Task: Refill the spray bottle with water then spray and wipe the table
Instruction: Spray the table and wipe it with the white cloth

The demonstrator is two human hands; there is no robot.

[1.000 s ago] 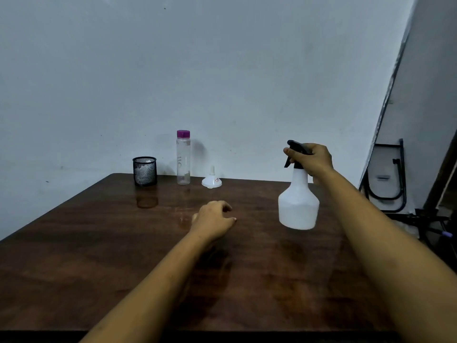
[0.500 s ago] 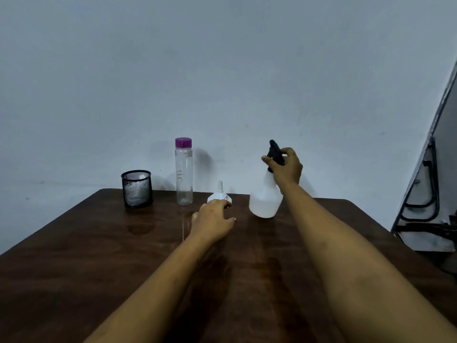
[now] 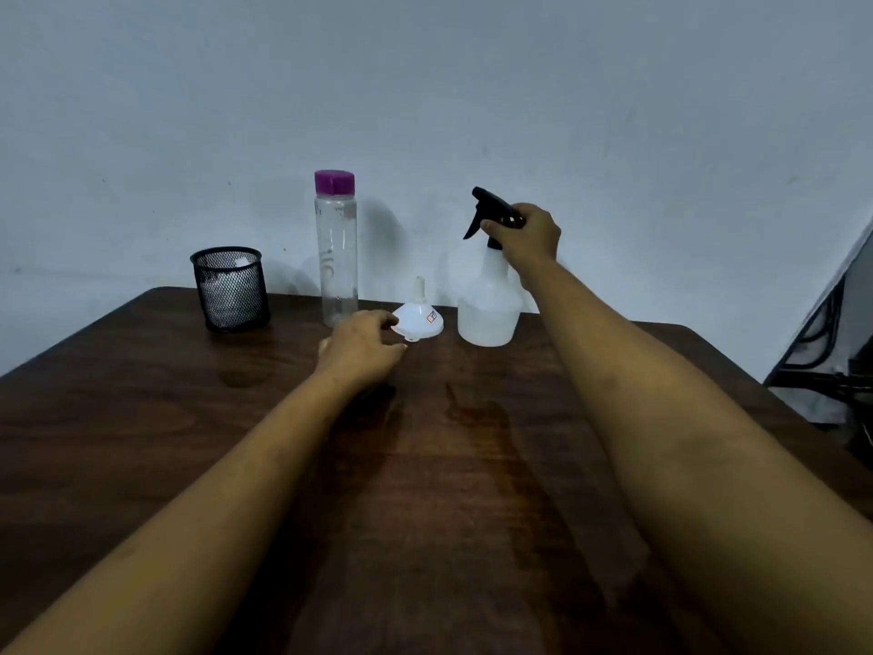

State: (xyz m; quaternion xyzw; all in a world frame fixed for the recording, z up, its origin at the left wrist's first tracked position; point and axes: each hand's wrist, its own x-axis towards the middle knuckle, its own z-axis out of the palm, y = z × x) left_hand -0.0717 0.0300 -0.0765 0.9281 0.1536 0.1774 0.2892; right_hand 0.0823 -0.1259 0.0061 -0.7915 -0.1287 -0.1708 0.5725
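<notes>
Spray bottle (image 3: pixel 489 309): carried in from the right, now set down at table (image 3: pixel 141 418) rear, beside funnel (image 3: pixel 419 319); head gripped by right hand (image 3: pixel 529 234). Left hand (image 3: pixel 361 347): loosely curled, empty, at funnel rim. Refill judged imminent.

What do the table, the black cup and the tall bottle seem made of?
Table: dark wood or veneer, glossy; grain and reflections show.
Mesh pen cup: black, probably metal; see-through weave.
Water bottle: clear, plastic or glass, can't tell; purple cap looks plastic.

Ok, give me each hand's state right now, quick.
Left hand: loosely curled beside the funnel, holding nothing.
Right hand: grips the spray bottle by its trigger head.
</notes>
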